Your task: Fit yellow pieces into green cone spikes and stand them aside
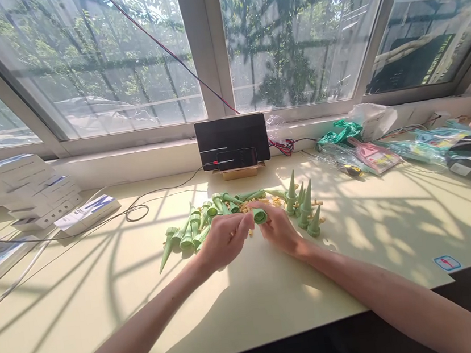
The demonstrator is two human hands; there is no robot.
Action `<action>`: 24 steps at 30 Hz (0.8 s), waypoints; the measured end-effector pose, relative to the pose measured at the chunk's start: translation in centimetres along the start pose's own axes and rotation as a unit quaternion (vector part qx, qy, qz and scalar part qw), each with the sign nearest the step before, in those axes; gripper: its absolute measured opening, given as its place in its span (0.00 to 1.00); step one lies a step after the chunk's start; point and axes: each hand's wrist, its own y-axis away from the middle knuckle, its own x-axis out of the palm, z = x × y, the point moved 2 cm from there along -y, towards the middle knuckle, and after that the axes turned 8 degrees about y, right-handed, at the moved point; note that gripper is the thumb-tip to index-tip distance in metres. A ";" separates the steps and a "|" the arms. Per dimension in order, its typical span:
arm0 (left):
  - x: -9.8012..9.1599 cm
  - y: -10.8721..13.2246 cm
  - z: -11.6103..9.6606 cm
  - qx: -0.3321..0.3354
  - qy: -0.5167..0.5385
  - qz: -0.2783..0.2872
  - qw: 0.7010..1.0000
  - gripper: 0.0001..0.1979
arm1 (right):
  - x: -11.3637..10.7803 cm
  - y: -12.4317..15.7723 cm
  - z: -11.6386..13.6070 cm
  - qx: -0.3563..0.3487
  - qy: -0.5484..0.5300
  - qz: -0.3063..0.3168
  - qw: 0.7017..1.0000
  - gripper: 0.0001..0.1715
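My right hand is closed around a green plastic spike, its round open end facing me. My left hand pinches a small yellow part right beside that open end. Just behind my hands lies a pile of green spikes with small yellow pieces scattered among them. A few spikes stand upright, points up, to the right of my right hand.
A black device stands on a wooden holder against the window sill, with cables running left. Stacked white boxes sit at the far left. Plastic bags and packaging lie at the right. The pale yellow table's front edge is near me.
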 end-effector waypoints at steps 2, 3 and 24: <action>-0.1 -0.2 0.8 -0.125 0.076 -0.023 0.989 0.28 | 0.1 0.0 0.0 -0.037 0.002 0.007 0.999 0.17; 0.1 -0.1 1.1 -0.176 0.115 -0.017 0.978 0.29 | 0.1 0.1 0.0 -0.060 0.004 0.013 0.998 0.20; 2.2 3.6 0.1 -0.324 0.339 0.001 0.883 0.24 | 0.3 1.2 0.6 -0.180 0.159 0.100 0.965 0.26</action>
